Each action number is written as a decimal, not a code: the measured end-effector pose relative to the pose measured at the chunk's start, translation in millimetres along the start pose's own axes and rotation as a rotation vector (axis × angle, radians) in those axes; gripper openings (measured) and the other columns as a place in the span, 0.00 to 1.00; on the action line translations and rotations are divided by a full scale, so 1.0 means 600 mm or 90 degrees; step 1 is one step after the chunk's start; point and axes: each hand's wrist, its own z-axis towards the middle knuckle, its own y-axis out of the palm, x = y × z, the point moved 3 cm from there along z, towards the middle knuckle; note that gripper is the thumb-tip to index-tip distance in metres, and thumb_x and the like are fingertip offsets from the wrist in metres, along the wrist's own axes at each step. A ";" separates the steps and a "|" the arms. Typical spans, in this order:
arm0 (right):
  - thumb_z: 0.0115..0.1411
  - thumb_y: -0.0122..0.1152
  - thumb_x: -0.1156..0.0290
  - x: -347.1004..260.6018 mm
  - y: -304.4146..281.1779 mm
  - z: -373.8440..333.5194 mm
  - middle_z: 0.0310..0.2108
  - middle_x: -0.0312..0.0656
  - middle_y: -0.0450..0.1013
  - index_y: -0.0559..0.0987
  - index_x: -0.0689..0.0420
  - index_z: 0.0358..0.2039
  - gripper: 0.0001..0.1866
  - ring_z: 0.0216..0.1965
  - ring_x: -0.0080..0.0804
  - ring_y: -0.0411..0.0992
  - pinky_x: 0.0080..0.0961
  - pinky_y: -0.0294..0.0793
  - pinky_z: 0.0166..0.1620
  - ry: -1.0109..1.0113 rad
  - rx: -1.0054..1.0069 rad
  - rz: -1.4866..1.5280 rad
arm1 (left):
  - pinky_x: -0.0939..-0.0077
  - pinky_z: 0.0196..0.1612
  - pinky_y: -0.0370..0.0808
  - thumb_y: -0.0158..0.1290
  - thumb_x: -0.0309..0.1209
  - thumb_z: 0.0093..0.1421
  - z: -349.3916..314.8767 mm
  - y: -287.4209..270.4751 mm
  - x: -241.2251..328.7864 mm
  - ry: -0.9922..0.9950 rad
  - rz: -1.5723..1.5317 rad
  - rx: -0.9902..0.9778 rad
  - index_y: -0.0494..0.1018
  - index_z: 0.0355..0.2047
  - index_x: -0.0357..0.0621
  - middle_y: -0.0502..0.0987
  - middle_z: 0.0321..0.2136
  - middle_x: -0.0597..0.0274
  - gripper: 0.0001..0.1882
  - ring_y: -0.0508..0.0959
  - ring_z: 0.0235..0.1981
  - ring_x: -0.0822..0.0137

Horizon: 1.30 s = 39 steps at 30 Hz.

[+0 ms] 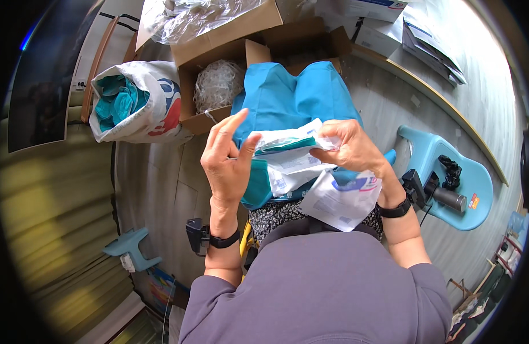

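My left hand [227, 163] is raised beside the packet's left end, fingers apart, with nothing visible in it. In my right hand [356, 146], thumb and fingers pinch the right end of a white printed plastic packet [293, 162]. A strip of teal material [287, 145] shows at the packet's upper side. Just below my left hand, a folded teal piece [257, 186] lies on my lap. A second white printed packet [340, 203] rests under my right wrist. Smooth blue cloth [296, 97] covers my knees.
Ahead on the left stands a white sack [161, 94] filled with teal pieces. Beside it, a cardboard box [187, 109] holds a clear tangled bundle [218, 86]. A light-blue plastic chair [477, 178] at right carries a dark cylinder [450, 199]. A small blue stool [132, 246] is at left.
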 end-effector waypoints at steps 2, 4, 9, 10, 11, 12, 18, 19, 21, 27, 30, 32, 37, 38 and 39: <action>0.47 0.72 0.76 0.005 0.010 0.004 0.35 0.44 0.80 0.83 0.62 0.35 0.13 0.35 0.30 0.75 0.24 0.75 0.40 0.000 0.001 -0.009 | 0.83 0.22 0.66 0.68 0.28 0.52 0.004 0.002 0.030 0.096 0.009 -0.097 0.81 0.42 0.43 0.81 0.39 0.61 0.16 0.72 0.24 0.77; 0.46 0.72 0.75 0.005 0.015 0.007 0.34 0.44 0.80 0.84 0.61 0.35 0.13 0.35 0.30 0.76 0.25 0.75 0.39 -0.006 0.002 -0.032 | 0.77 0.29 0.75 0.68 0.26 0.50 -0.004 0.015 0.044 0.117 -0.012 -0.139 0.82 0.38 0.43 0.81 0.35 0.60 0.13 0.80 0.31 0.68; 0.47 0.74 0.73 -0.008 0.020 0.006 0.35 0.44 0.80 0.84 0.61 0.33 0.12 0.35 0.30 0.76 0.24 0.75 0.39 -0.021 0.011 -0.075 | 0.77 0.30 0.76 0.65 0.21 0.52 -0.007 0.013 0.024 0.127 -0.013 -0.023 0.80 0.31 0.38 0.80 0.29 0.58 0.06 0.80 0.29 0.67; 0.47 0.75 0.72 -0.006 0.018 0.005 0.35 0.43 0.79 0.84 0.60 0.33 0.13 0.35 0.31 0.75 0.24 0.75 0.39 -0.017 0.023 -0.067 | 0.80 0.27 0.73 0.63 0.20 0.55 -0.001 0.002 0.029 0.152 0.006 0.039 0.79 0.30 0.38 0.80 0.29 0.60 0.03 0.78 0.27 0.71; 0.47 0.76 0.71 -0.002 0.017 0.003 0.36 0.43 0.79 0.84 0.60 0.33 0.13 0.35 0.31 0.75 0.23 0.75 0.40 -0.013 0.035 -0.060 | 0.82 0.27 0.72 0.61 0.22 0.57 0.001 -0.009 0.020 0.133 -0.030 0.094 0.78 0.31 0.38 0.80 0.29 0.61 0.03 0.77 0.27 0.74; 0.47 0.77 0.70 0.003 0.015 0.001 0.36 0.42 0.79 0.83 0.59 0.33 0.14 0.35 0.31 0.75 0.23 0.75 0.40 -0.009 0.047 -0.052 | 0.84 0.27 0.71 0.60 0.23 0.60 0.003 -0.023 0.010 0.113 -0.065 0.149 0.77 0.32 0.39 0.80 0.29 0.62 0.02 0.75 0.26 0.76; 0.48 0.78 0.68 0.025 -0.016 -0.016 0.39 0.37 0.78 0.80 0.62 0.46 0.25 0.40 0.22 0.74 0.19 0.72 0.46 -0.026 0.055 0.211 | 0.85 0.24 0.61 0.47 0.33 0.70 0.022 -0.123 -0.028 -0.009 -0.477 0.205 0.67 0.30 0.43 0.68 0.23 0.68 0.11 0.63 0.22 0.80; 0.52 0.75 0.67 0.016 -0.026 -0.022 0.43 0.39 0.78 0.78 0.65 0.49 0.26 0.43 0.21 0.73 0.19 0.73 0.48 -0.042 0.077 0.235 | 0.83 0.23 0.58 0.46 0.36 0.71 0.026 -0.131 -0.025 -0.047 -0.481 0.203 0.64 0.23 0.43 0.62 0.18 0.70 0.18 0.60 0.20 0.80; 0.56 0.71 0.64 0.008 -0.050 -0.031 0.44 0.42 0.78 0.78 0.65 0.49 0.24 0.42 0.22 0.74 0.19 0.73 0.48 -0.069 0.110 0.267 | 0.83 0.23 0.56 0.46 0.33 0.70 0.031 -0.157 -0.048 -0.068 -0.380 0.190 0.64 0.21 0.43 0.61 0.18 0.71 0.19 0.59 0.20 0.80; 0.62 0.62 0.52 0.011 -0.112 -0.058 0.29 0.41 0.79 0.82 0.67 0.36 0.25 0.29 0.20 0.73 0.17 0.72 0.34 0.024 0.071 0.246 | 0.77 0.31 0.69 0.56 0.29 0.59 0.062 -0.110 -0.067 -0.005 0.063 -0.001 0.74 0.18 0.31 0.76 0.23 0.61 0.15 0.74 0.27 0.73; 0.64 0.62 0.59 0.052 -0.114 -0.068 0.21 0.36 0.76 0.82 0.66 0.25 0.20 0.21 0.16 0.68 0.16 0.68 0.27 0.131 0.036 0.089 | 0.74 0.34 0.73 0.62 0.32 0.53 0.058 -0.018 -0.083 -0.171 0.091 -0.288 0.78 0.24 0.36 0.80 0.25 0.59 0.10 0.78 0.29 0.67; 0.63 0.62 0.66 0.089 -0.101 -0.061 0.21 0.35 0.75 0.80 0.65 0.24 0.16 0.22 0.14 0.68 0.17 0.66 0.26 0.195 0.005 -0.090 | 0.68 0.36 0.75 0.65 0.36 0.49 0.048 0.046 -0.072 -0.147 0.168 -0.371 0.79 0.30 0.39 0.81 0.27 0.57 0.13 0.80 0.30 0.59; 0.50 0.71 0.65 0.064 -0.047 -0.036 0.17 0.36 0.68 0.83 0.56 0.35 0.13 0.20 0.24 0.65 0.25 0.64 0.26 0.151 0.056 -0.227 | 0.60 0.44 0.75 0.68 0.42 0.44 0.022 0.177 -0.109 -0.047 0.250 -0.457 0.82 0.38 0.48 0.79 0.39 0.58 0.21 0.80 0.39 0.52; 0.50 0.71 0.64 0.063 -0.043 -0.032 0.17 0.36 0.67 0.82 0.55 0.39 0.16 0.20 0.25 0.66 0.25 0.64 0.26 0.159 0.064 -0.217 | 0.61 0.44 0.75 0.68 0.41 0.45 0.020 0.184 -0.107 -0.048 0.239 -0.455 0.82 0.37 0.48 0.80 0.38 0.58 0.19 0.80 0.40 0.53; 0.50 0.71 0.64 0.063 -0.039 -0.027 0.17 0.35 0.67 0.81 0.54 0.43 0.19 0.20 0.25 0.66 0.25 0.64 0.27 0.166 0.072 -0.206 | 0.62 0.44 0.75 0.67 0.40 0.46 0.017 0.188 -0.104 -0.049 0.228 -0.451 0.82 0.36 0.49 0.80 0.37 0.59 0.17 0.80 0.40 0.54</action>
